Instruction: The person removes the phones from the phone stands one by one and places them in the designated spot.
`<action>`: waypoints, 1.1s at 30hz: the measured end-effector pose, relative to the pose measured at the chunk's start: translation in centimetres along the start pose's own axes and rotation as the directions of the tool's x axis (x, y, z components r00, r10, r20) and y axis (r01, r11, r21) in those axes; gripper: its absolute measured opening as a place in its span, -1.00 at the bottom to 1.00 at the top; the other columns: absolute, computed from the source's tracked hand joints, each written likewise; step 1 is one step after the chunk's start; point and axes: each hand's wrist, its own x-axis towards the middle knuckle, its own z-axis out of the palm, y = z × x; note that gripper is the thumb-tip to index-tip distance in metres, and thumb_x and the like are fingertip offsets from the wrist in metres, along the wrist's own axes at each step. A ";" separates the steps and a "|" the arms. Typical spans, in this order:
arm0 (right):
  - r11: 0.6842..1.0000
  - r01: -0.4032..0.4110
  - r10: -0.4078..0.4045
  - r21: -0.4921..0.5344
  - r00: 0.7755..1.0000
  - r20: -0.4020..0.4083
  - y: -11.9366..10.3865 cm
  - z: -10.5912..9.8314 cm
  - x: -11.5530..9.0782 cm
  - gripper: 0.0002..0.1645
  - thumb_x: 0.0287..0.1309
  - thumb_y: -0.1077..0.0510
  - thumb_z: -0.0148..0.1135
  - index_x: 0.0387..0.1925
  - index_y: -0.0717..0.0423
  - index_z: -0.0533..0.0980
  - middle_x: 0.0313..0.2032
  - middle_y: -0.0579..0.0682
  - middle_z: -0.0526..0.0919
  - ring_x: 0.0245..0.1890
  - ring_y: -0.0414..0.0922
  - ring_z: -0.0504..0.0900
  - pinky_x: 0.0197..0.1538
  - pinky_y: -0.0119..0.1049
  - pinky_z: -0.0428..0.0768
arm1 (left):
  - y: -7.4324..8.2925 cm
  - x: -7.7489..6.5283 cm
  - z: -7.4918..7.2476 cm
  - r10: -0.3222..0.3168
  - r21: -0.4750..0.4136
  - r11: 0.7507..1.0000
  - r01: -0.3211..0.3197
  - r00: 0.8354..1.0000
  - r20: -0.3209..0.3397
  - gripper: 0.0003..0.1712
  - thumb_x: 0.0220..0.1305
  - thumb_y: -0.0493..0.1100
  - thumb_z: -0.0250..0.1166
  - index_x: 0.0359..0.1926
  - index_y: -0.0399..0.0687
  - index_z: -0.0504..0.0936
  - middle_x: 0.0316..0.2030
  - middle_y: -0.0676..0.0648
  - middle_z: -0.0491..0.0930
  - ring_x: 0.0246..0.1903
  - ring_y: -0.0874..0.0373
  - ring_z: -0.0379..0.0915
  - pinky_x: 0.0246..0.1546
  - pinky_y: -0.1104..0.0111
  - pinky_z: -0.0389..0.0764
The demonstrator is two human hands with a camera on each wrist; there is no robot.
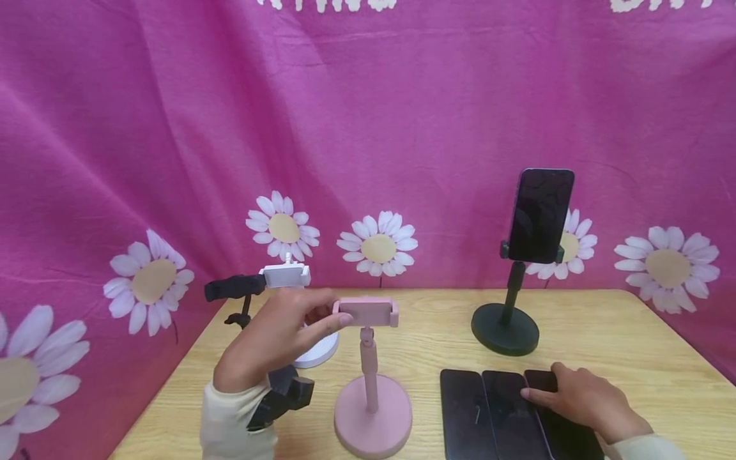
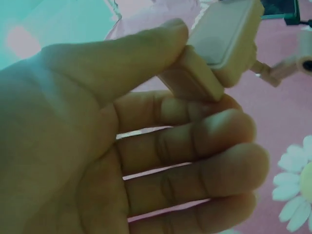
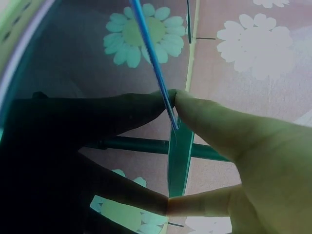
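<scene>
From the head view, the pink stand is seen on the bench, its clamp pinched by the left hand. The right hand lies flat on a phone.

At the left wrist, the clamp is nipped between thumb and forefinger; it is judged light and stiff.

At the right wrist, the glossy, slippery glass is pressed by straight fingers; its edges are judged the best hold.

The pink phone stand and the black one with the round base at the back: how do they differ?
The pink stand has an empty clamp, which the left hand pinches at one end; the black stand holds a dark phone upright, and no hand touches it. The pink stand is nearer the camera, left of the three phones lying flat under the right hand; the black one stands behind them. Both have a round base, a thin post and a clamp.
</scene>
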 end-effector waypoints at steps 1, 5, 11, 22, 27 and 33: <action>1.000 0.000 0.000 -0.001 1.000 -0.001 0.0 0.0 0.0 0.25 -0.18 -0.64 0.14 -0.01 0.50 0.40 -0.30 0.32 0.58 -0.38 0.06 0.54 -0.25 0.17 0.56 | -0.1 -0.1 -0.2 -0.023 0.016 1.000 0.024 1.000 -0.002 -0.84 0.20 0.06 0.36 -0.24 0.17 0.67 -0.58 0.27 0.47 -0.52 0.30 0.38 -0.49 0.41 0.50; 1.000 -0.001 0.001 -0.005 1.000 -0.004 0.2 0.0 0.0 0.25 -0.17 -0.64 0.13 0.00 0.50 0.40 -0.29 0.33 0.57 -0.36 0.08 0.54 -0.26 0.17 0.55 | -0.9 -0.6 -0.9 -0.119 0.054 0.991 0.120 0.993 -0.016 -0.86 0.19 0.03 0.37 -0.24 0.18 0.67 -0.56 0.25 0.48 -0.50 0.26 0.39 -0.52 0.41 0.49; 1.000 -0.011 0.011 -0.003 1.000 0.005 0.4 0.1 -0.1 0.26 -0.18 -0.65 0.13 0.00 0.50 0.39 -0.34 0.27 0.57 -0.38 0.05 0.53 -0.28 0.14 0.55 | -2.1 -1.2 -1.6 -0.146 0.098 0.984 0.152 0.987 -0.063 -0.93 0.25 -0.02 0.33 -0.28 0.15 0.64 -0.62 0.22 0.43 -0.57 0.30 0.36 -0.55 0.41 0.42; 1.000 -0.005 0.005 0.015 1.000 0.007 0.6 0.2 0.0 0.23 -0.17 -0.63 0.15 -0.03 0.49 0.40 -0.40 0.13 0.55 -0.41 0.00 0.50 -0.29 0.10 0.56 | -2.6 -2.0 -2.6 -0.200 0.120 0.970 0.210 0.976 -0.087 -0.87 0.25 -0.09 0.33 -0.23 -0.01 0.65 -0.60 0.15 0.45 -0.60 0.28 0.32 -0.60 0.40 0.38; 1.000 -0.001 0.001 0.015 1.000 0.005 0.6 0.1 0.0 0.20 -0.16 -0.63 0.14 -0.05 0.47 0.40 -0.44 0.09 0.53 -0.43 -0.01 0.50 -0.33 0.05 0.55 | -2.5 -2.1 -2.7 -0.248 0.106 0.961 0.255 0.966 -0.070 -0.86 0.26 -0.06 0.32 -0.24 -0.01 0.63 -0.60 0.13 0.45 -0.60 0.26 0.32 -0.60 0.39 0.37; 1.000 -0.004 0.004 0.015 1.000 0.013 0.4 0.0 0.0 0.21 -0.15 -0.63 0.13 -0.03 0.47 0.39 -0.42 0.11 0.54 -0.42 0.01 0.50 -0.33 0.05 0.55 | -2.2 -2.0 -2.7 -0.288 0.059 0.955 0.291 0.956 -0.046 -0.84 0.29 -0.08 0.29 -0.19 -0.01 0.56 -0.55 0.10 0.51 -0.57 0.22 0.35 -0.58 0.36 0.39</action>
